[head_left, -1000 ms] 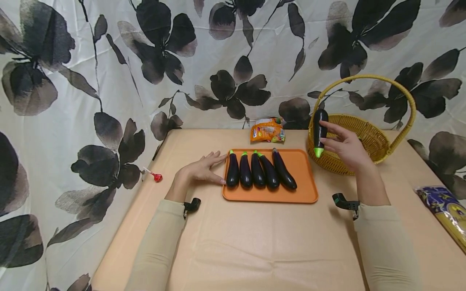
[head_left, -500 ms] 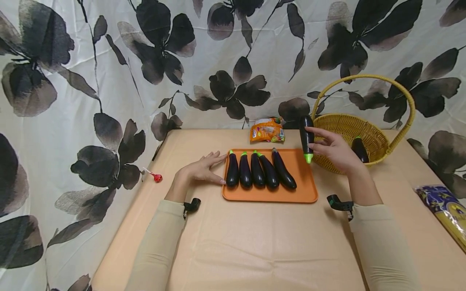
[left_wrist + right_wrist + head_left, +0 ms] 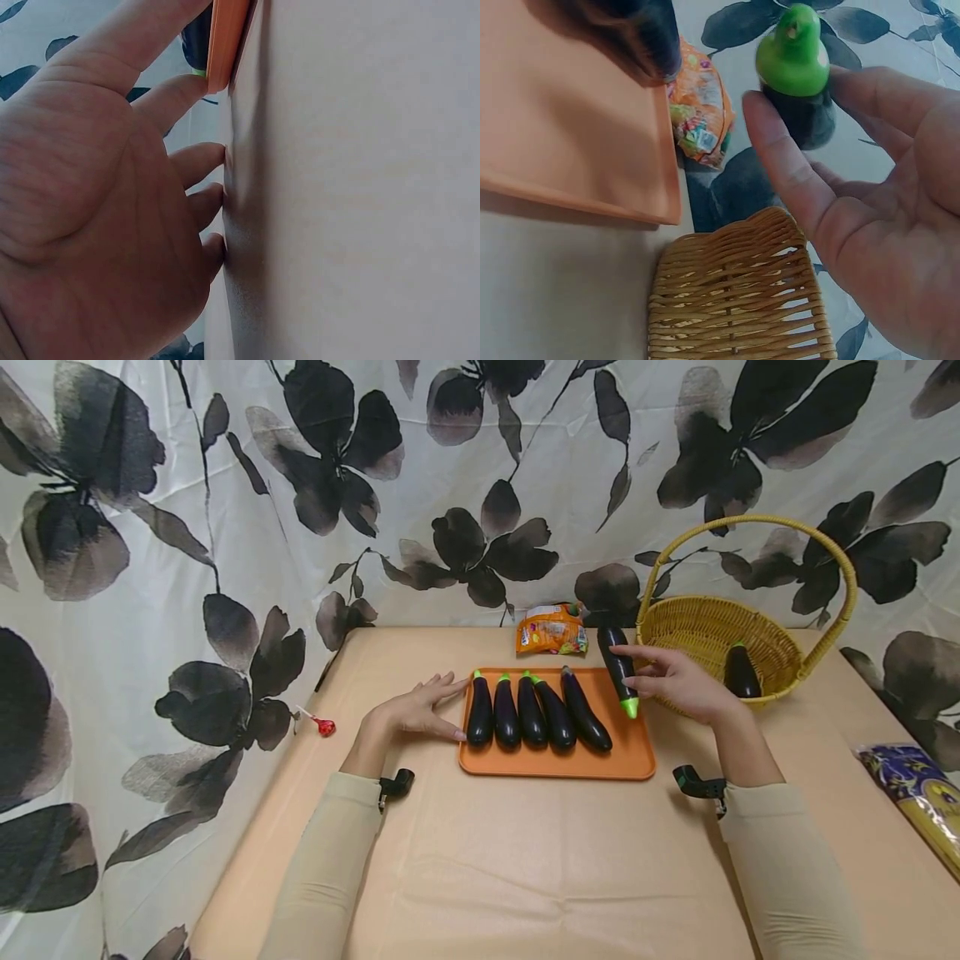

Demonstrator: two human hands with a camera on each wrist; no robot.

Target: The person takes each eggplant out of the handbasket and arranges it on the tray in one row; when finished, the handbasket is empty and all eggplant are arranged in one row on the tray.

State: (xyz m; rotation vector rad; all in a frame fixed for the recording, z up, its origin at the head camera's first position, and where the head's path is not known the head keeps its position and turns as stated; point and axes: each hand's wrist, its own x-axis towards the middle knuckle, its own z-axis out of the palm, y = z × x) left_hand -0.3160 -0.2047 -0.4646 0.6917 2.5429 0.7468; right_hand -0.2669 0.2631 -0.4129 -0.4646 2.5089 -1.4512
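My right hand (image 3: 678, 683) pinches an eggplant (image 3: 617, 667) between thumb and fingers, its green stem end toward me, above the right edge of the orange tray (image 3: 633, 760). In the right wrist view that green cap (image 3: 793, 56) stands between the fingertips. Several eggplants (image 3: 532, 714) lie side by side on the tray, in its left and middle part. At the tray's left edge my left hand (image 3: 408, 708) rests with fingers spread, thumb and index finger touching the rim. Another eggplant (image 3: 741, 672) lies in the wicker basket (image 3: 697, 618) at the right.
Behind the tray stands an orange snack bag (image 3: 551, 628). A red lollipop (image 3: 324, 727) lies at the table's left edge. On the right is a blue and yellow packet (image 3: 915, 793). The basket's tall handle (image 3: 847, 568) arches up close to the right hand.
My right hand has carried its eggplant left from the basket's near side to the tray's right edge, lowering it somewhat. The eggplant inside the basket has come into view. My left hand stays put.
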